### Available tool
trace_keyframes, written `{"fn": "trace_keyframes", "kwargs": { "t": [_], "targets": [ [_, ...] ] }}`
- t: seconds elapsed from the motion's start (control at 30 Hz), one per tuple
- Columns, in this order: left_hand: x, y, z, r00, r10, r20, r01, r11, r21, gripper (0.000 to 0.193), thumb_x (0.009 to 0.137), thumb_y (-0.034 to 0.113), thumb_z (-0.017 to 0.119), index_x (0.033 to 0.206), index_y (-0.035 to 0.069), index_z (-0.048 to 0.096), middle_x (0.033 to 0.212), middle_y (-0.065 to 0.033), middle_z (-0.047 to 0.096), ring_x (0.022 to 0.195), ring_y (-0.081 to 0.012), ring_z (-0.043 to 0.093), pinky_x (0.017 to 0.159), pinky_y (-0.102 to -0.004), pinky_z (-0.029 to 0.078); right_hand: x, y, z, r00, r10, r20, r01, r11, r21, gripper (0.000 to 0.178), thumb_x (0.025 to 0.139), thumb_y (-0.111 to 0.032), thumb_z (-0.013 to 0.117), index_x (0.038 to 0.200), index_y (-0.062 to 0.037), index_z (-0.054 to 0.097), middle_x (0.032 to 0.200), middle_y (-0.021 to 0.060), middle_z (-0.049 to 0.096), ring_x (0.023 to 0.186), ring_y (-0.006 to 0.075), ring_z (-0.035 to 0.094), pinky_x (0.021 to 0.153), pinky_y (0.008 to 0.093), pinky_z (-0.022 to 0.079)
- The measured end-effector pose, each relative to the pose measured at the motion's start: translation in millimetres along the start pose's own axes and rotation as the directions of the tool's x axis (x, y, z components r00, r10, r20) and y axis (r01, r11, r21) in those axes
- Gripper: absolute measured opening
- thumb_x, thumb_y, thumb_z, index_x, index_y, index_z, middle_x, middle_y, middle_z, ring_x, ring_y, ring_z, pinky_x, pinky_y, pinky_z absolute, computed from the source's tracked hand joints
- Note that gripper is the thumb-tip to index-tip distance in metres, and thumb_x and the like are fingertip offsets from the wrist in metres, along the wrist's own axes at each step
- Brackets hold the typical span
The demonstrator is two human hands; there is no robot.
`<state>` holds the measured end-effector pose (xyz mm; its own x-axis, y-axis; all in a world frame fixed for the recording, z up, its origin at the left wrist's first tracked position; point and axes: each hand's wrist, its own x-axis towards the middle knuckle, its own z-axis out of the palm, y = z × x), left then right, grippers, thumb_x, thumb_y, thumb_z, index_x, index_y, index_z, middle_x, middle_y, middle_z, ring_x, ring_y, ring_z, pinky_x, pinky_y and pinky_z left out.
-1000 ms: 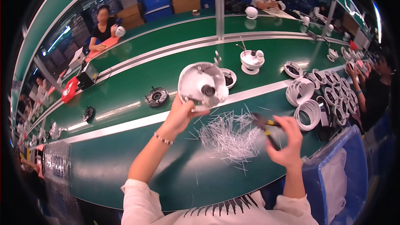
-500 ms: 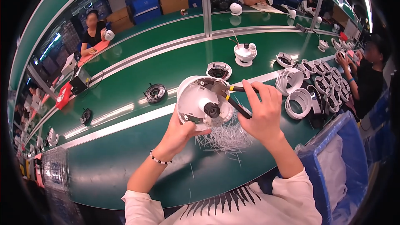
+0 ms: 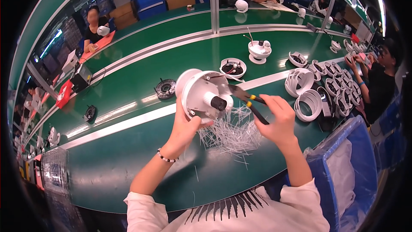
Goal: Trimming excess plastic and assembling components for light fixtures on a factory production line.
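My left hand (image 3: 183, 129) grips a white security camera housing (image 3: 197, 87) from its left and underside. A black lens in a white barrel sticks out of its open face, tilted toward me. My right hand (image 3: 280, 121) is closed round the handles of a pair of pliers (image 3: 239, 93) with black grips and yellow bands. The pliers' jaws reach the right rim of the housing; whether they bite on anything there I cannot make out. Below the housing, a heap of thin white plastic strips (image 3: 234, 135) lies on the green bench (image 3: 111, 176).
Beyond my hands sit a black ring-shaped part (image 3: 165, 89), a white ring with black inside (image 3: 233, 68) and another camera (image 3: 259, 50). To the right are stacked white rings (image 3: 308, 106) and several housings. A blue lined bin (image 3: 317, 167) stands at lower right. Co-workers sit around.
The housing has turned and shifted slightly left in my left hand. The pliers have moved a little right and down, with their jaws at the housing's right rim.
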<state>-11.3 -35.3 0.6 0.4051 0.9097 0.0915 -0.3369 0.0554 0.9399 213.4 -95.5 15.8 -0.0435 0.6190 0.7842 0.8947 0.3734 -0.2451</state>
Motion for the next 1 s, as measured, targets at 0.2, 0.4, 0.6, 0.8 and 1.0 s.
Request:
{"fn": "trace_keyframes", "kwargs": {
  "t": [0.2, 0.4, 0.6, 0.8, 1.0],
  "targets": [
    [36.6, -10.7, -25.9, 0.858, 0.506, -0.085, -0.449, 0.821, 0.351, 0.08, 0.063, -0.016, 0.039, 0.132, 0.013, 0.009, 0.125, -0.0136, 0.028, 0.11, -0.027, 0.041, 0.079, -0.0318, 0.049, -61.7, -6.7, -9.9, 0.936, 0.349, 0.044, -0.35, 0.911, 0.218, 0.041, 0.053, -0.005, 0.066, 0.093, -0.0025, 0.058, 0.074, 0.0055, 0.055, 0.054, 0.0112, 0.046, 0.047, 0.0215, 0.035],
    [125.2, -19.8, -33.5, 0.976, -0.218, -0.005, 0.195, 0.882, -0.428, 0.054, 0.069, -0.001, 0.04, 0.12, -0.003, 0.023, 0.12, -0.023, 0.033, 0.106, -0.041, 0.043, 0.08, -0.0416, 0.05, -128.4, -38.2, -26.1, 0.891, 0.357, 0.281, -0.428, 0.868, 0.251, 0.053, 0.051, -0.011, 0.072, 0.1, -0.0026, 0.056, 0.086, 0.0104, 0.061, 0.075, 0.0228, 0.059, 0.065, 0.0295, 0.047],
    [219.6, -111.2, -66.6, 0.957, -0.289, 0.023, 0.247, 0.77, -0.589, 0.037, 0.078, 0.004, 0.037, 0.106, -0.018, 0.034, 0.114, -0.0275, 0.039, 0.107, -0.0369, 0.041, 0.095, -0.0383, 0.038, -150.7, -51.6, -24.1, 0.871, 0.441, 0.217, -0.47, 0.877, 0.105, 0.047, 0.051, -0.013, 0.074, 0.094, -0.0014, 0.059, 0.088, 0.014, 0.06, 0.076, 0.0276, 0.058, 0.069, 0.0329, 0.047],
    [222.4, -123.1, -59.3, 0.963, -0.258, -0.074, 0.219, 0.915, -0.338, 0.057, 0.089, 0.036, 0.038, 0.122, -0.008, 0.023, 0.116, -0.026, 0.038, 0.099, -0.0338, 0.05, 0.082, -0.039, 0.048, -157.6, 8.7, -35.5, 0.772, 0.626, -0.111, -0.632, 0.739, -0.234, 0.049, 0.051, -0.013, 0.074, 0.095, 0.0019, 0.058, 0.093, 0.0159, 0.058, 0.083, 0.0298, 0.054, 0.075, 0.0351, 0.044],
    [181.5, -79.0, -48.2, 0.964, -0.127, -0.234, 0.22, 0.873, 0.436, 0.059, 0.088, 0.036, 0.04, 0.13, 0.005, 0.014, 0.089, -0.0138, 0.06, 0.054, -0.0163, 0.058, 0.04, -0.0224, 0.044, -154.5, 38.1, -20.7, 0.785, 0.619, -0.033, -0.589, 0.729, -0.349, 0.048, 0.053, -0.014, 0.072, 0.096, 0.0019, 0.056, 0.094, 0.0109, 0.057, 0.082, 0.0271, 0.051, 0.074, 0.0326, 0.043]
  ]
}}
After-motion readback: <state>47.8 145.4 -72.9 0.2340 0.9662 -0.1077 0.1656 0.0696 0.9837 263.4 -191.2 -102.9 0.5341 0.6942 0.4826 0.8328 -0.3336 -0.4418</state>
